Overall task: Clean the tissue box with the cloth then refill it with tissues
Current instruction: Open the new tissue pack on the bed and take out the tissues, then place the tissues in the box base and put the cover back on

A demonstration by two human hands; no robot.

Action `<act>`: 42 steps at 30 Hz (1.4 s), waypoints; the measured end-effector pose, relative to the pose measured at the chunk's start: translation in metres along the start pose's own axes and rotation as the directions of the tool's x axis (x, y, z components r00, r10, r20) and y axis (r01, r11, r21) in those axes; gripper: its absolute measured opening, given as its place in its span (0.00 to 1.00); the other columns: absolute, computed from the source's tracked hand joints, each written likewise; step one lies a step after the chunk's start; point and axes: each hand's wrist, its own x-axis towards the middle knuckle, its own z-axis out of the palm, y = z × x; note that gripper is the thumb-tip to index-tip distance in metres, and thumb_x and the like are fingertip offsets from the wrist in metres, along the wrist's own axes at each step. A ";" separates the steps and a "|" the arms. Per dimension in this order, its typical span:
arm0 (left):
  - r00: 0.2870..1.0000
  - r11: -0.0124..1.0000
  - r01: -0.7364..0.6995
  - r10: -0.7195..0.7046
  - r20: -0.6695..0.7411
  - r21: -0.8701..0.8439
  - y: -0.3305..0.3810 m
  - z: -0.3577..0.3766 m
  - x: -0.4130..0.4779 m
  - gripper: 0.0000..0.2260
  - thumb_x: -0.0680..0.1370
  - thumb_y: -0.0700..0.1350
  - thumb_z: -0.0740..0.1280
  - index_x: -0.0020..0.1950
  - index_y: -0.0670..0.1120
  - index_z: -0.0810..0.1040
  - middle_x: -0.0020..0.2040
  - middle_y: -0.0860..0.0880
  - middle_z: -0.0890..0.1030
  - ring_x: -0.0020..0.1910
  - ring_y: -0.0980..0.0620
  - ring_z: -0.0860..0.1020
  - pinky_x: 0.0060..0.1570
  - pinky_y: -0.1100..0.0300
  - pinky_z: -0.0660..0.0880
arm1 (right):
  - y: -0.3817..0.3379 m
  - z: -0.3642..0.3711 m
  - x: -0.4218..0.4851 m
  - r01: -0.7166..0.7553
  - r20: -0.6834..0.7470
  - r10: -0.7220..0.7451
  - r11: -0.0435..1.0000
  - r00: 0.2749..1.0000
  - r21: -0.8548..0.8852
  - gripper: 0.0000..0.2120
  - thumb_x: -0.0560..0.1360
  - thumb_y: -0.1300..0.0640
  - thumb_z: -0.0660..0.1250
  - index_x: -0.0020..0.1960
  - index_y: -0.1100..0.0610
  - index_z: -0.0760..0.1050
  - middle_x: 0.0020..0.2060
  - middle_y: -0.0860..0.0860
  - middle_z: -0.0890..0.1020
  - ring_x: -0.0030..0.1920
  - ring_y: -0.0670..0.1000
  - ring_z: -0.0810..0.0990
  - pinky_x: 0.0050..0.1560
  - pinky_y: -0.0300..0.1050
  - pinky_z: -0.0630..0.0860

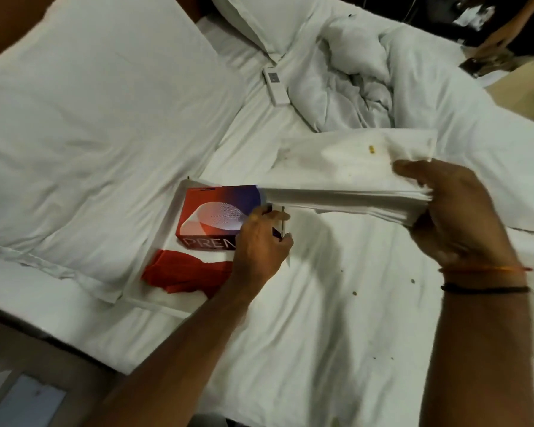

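A red and blue tissue box [216, 215] lies flat on the white bed. My left hand [261, 241] grips its right end, where the end flap is open. My right hand [453, 211] holds a thick stack of white tissues [346, 177] by its right end. The stack's left end meets the open end of the box. A red cloth [182, 271] lies crumpled on the sheet just in front of the box, touching nothing I hold.
A large white pillow [99, 124] lies left of the box. A white remote control [275, 84] rests further back. A bunched white duvet [367, 72] fills the back right. Small brown crumbs [354, 293] dot the sheet in front. The bed edge is at lower left.
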 end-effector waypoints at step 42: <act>0.629 0.094 0.124 -0.777 0.005 -0.988 -0.344 -0.307 -0.440 0.23 0.70 0.35 0.73 0.65 0.47 0.79 0.63 0.41 0.82 0.62 0.42 0.81 0.53 0.54 0.81 | 0.370 0.392 -0.263 -0.715 0.729 0.681 0.480 -0.061 -0.508 0.44 0.55 0.49 0.88 0.67 0.60 0.79 0.64 0.62 0.81 0.63 0.62 0.82 0.59 0.62 0.81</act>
